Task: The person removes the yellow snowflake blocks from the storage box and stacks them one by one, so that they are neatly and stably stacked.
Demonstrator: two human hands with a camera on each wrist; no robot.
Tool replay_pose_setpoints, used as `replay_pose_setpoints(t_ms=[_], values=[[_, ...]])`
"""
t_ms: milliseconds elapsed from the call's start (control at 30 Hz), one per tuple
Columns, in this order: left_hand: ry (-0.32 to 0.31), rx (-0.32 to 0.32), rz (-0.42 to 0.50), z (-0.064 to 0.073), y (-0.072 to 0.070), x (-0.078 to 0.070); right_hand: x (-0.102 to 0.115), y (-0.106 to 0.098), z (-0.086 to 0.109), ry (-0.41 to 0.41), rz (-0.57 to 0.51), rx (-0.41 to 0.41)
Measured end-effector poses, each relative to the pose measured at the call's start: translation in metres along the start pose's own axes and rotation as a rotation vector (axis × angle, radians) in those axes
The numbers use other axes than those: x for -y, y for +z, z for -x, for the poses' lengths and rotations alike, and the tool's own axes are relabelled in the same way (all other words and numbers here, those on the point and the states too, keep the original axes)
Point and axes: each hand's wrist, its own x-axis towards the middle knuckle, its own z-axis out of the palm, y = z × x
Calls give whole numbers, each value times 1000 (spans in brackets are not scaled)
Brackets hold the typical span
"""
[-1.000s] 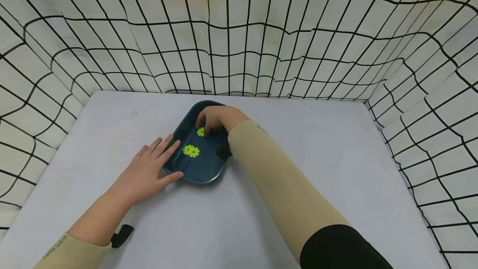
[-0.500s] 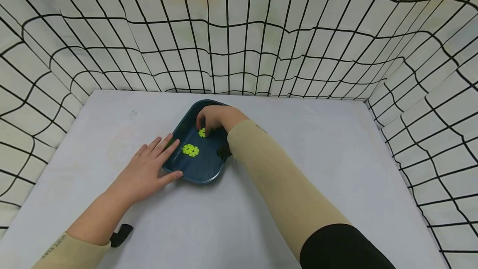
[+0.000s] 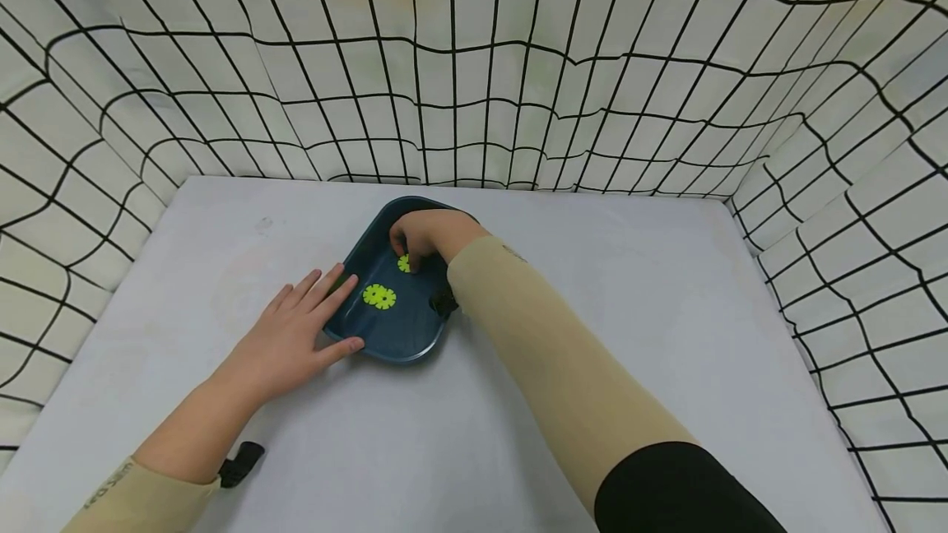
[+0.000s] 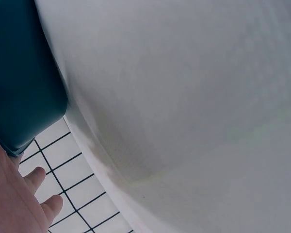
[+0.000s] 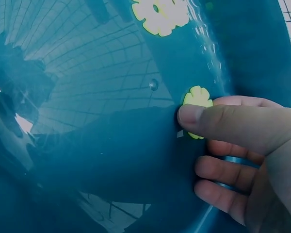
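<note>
A dark blue-green tray (image 3: 400, 342) lies at an angle on the table, left of centre in the head view. Spread fingers of my left hand (image 3: 292, 344) rest along the tray's left rim, the thumb at its near corner. My right hand (image 3: 435, 233) reaches into the far part of the tray. There it pinches a yellow-green flower-shaped disc (image 5: 199, 94) between thumb and index finger; the thumb covers the disc's middle in the right wrist view. More such flower discs (image 3: 379, 296), joined or overlapping, lie on the tray floor nearer to me.
A white tabletop (image 3: 578, 336) surrounds the tray. Black grid netting (image 3: 489, 72) over pale sheeting stands along the back and both sides. On the left sleeve (image 3: 141, 496) sits a small black device (image 3: 242, 465).
My right hand and the pinched disc have shifted very slightly to the right within the tray. The left hand, the tray and the other discs stay in place.
</note>
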Motion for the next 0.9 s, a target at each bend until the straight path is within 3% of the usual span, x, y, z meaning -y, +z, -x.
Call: replay_pose_setpoints(t_ms=[900], values=[[6,-3,1,0,0,0,-7,-13,6,-32,-85,-49]])
